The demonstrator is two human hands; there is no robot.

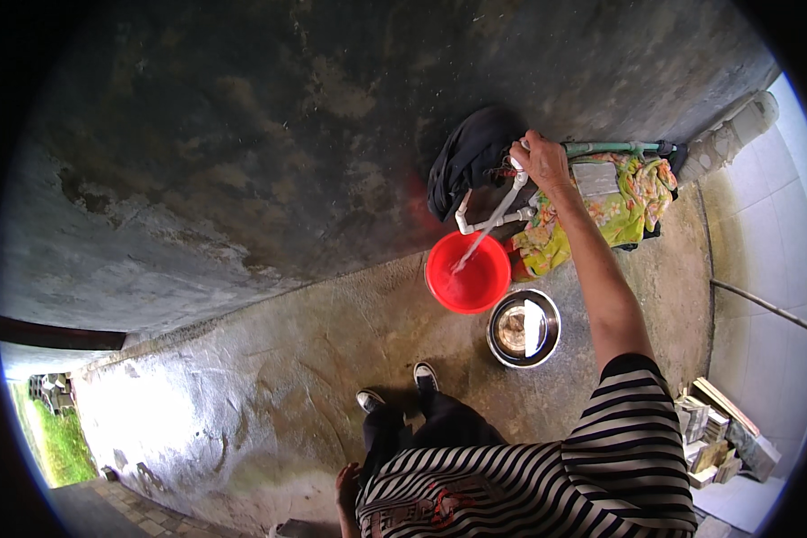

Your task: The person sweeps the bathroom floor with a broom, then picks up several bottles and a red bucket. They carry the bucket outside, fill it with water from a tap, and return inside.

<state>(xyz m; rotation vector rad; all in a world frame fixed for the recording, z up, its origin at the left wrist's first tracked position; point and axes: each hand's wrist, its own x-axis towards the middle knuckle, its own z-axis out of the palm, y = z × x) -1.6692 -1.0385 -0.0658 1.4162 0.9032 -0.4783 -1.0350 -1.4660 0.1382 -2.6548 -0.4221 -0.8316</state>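
Observation:
My right hand (542,163) is closed around the tap at the top of a white plastic pipe (489,224), arm stretched forward. From the tap a stream of water (475,248) runs down into a red bucket (489,305) standing by the wall. Just right of and nearer than the bucket, a round metal basin (554,342) sits on the floor, with a white piece (533,327) inside that I cannot make out. My left hand (347,487) hangs low beside my striped shirt, its fingers too small and partly hidden to read.
A yellow-green floral cloth (641,202) is draped right of the tap, with a grey block (598,179) on it. A dark bundle (466,152) hangs on the wall. Green pipe (610,147) runs rightward. Stacked bricks (713,439) lie at lower right. Wet concrete floor (287,359) stretches left.

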